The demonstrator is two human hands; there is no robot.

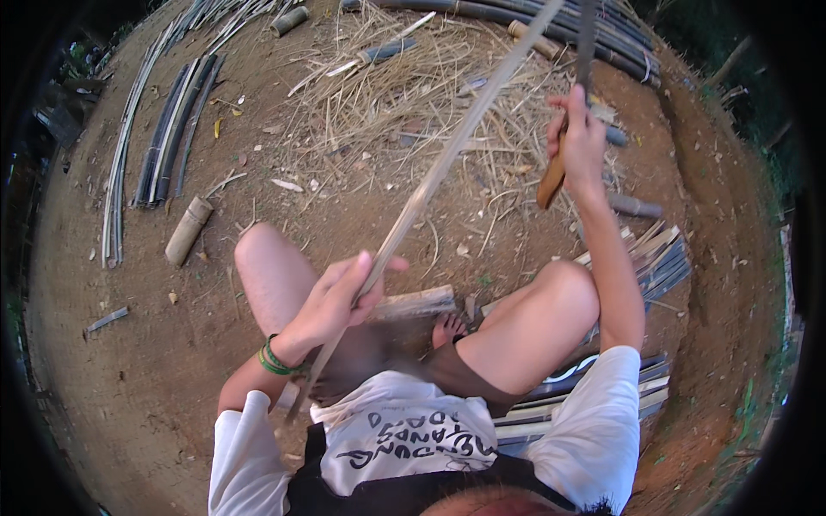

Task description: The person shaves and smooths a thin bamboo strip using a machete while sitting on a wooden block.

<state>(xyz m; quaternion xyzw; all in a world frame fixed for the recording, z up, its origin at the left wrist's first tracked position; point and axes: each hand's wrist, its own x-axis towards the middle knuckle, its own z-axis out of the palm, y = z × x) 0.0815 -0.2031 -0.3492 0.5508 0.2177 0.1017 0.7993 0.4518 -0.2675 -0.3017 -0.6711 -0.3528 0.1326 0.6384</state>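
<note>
A long, pale split bamboo strip (430,182) runs slantwise from beside my left hip up past the top edge. My left hand (342,297) is closed around its lower part, with a green band on the wrist. In my right hand (582,142), at the upper right, is a large knife (553,177), gripped by its brown wooden handle. Its dark blade points away from me and passes out of the frame at the top. Near the top edge, blade and strip lie close side by side; whether they touch I cannot tell.
Bamboo shavings (370,107) litter the brown dirt ahead. Dark bamboo poles (602,43) lie at the far right, split lengths (176,129) at the far left. A short bamboo section (188,230) lies beyond my left knee, a wood block (417,303) between my legs. More split strips (662,262) lie at right.
</note>
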